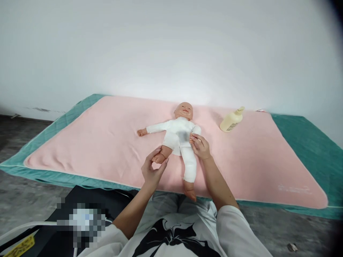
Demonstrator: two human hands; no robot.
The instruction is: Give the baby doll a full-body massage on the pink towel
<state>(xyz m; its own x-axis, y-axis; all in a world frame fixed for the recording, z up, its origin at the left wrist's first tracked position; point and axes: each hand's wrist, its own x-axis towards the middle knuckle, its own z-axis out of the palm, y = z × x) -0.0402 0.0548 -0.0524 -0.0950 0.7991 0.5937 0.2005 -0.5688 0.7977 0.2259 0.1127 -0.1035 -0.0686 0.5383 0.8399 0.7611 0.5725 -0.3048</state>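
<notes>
A baby doll (184, 125) with a bald head and a white cloth body lies face up on a pink mat (107, 135), its feet toward me. My left hand (153, 167) has its fingers and thumb around the doll's bent leg at the foot, on the left. My right hand (200, 145) pinches the doll's small hand beside its belly, on the right. The doll's other arm stretches out to the left, and its other leg points down to the mat's front edge.
A pale yellow pump bottle (230, 122) stands tilted in view on the mat to the right of the doll. Green cloth (308, 142) shows under the mat. A white wall rises behind. A black surface with a blurred item and cables is at the lower left.
</notes>
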